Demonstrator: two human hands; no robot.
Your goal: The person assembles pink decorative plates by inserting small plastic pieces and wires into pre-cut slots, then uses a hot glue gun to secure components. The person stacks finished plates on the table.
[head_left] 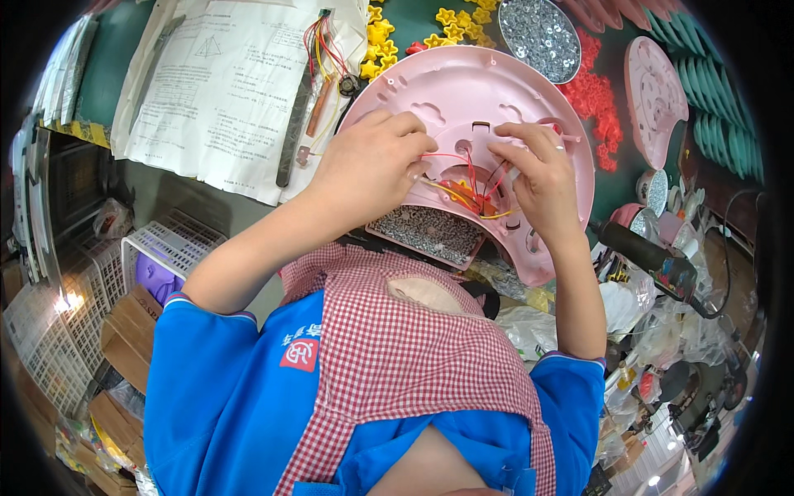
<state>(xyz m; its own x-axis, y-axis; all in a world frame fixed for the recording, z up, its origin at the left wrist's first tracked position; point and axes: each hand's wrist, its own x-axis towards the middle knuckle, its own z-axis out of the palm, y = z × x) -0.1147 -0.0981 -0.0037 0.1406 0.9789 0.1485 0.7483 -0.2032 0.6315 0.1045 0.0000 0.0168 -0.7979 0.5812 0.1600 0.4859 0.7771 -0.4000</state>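
A curved pink plastic shell (389,103) lies in front of me, its hollow inside with posts and slots facing up. Thin red, yellow and dark wires (473,197) gather around an opening near its inner edge. My left hand (376,157) is over the shell's left part, thumb and fingers pinched on a red wire that stretches toward the middle. On the right side, my right hand (539,169) has its fingers bent together at the wires, and a dark red strand runs to its fingertips. The exact grip there is partly hidden.
Printed paper (223,91) lies left, bearing a wire bundle (318,50). Yellow star pieces (451,31), a bowl of screws (538,40) and red pieces (591,95) are beyond the shell. Another pink shell (649,99) and a dark corded tool (649,258) are right. Small metal bits (430,234) fill a nearby tray.
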